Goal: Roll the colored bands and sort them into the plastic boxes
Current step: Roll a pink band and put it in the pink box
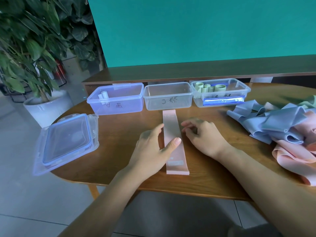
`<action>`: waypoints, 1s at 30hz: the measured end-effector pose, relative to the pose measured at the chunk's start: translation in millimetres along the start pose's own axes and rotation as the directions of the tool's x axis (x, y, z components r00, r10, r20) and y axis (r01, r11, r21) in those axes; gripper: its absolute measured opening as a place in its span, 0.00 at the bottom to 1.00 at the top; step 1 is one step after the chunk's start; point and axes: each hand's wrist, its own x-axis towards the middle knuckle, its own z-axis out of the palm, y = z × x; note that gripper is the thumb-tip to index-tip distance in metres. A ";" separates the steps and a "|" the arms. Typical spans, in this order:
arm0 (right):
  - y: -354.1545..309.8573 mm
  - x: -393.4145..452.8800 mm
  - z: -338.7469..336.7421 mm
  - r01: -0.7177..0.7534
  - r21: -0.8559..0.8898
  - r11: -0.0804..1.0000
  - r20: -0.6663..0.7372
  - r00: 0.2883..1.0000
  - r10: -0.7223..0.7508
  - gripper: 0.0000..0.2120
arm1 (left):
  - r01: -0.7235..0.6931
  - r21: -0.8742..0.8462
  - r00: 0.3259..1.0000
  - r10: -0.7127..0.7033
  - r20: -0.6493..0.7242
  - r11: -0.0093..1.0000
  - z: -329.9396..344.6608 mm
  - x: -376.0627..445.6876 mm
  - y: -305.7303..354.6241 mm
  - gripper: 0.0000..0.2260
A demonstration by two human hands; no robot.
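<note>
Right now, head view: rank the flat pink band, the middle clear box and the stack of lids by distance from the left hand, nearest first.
1. Flat pink band: under the left hand; its thumb rests on it.
2. Middle clear box: straight ahead, beyond the band's far end.
3. Stack of lids: off to the left, at the table edge.

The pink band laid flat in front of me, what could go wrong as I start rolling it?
The pink band reaches nearly to the table edge, so its near end may slide off. Only the left hand presses on it; the right hand sits beside it, so the roll may skew. The heap of loose bands could snag.
</note>
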 end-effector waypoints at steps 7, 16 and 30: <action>0.2 -2.2 0.5 -0.023 0.009 1.000 -0.020 1.000 0.024 0.13 | -0.052 0.081 0.996 0.046 0.080 0.995 -4.2 -10.0 5.1 0.38; -2.3 -11.2 -1.5 0.000 0.000 1.000 0.029 1.000 0.000 0.20 | -0.094 0.191 0.984 0.062 0.166 0.977 -1.5 -10.1 1.8 0.40; -4.4 -12.5 -5.2 -0.056 0.019 0.998 0.040 0.998 0.055 0.21 | -0.061 0.159 0.995 0.048 0.085 0.985 -3.3 -8.9 1.8 0.40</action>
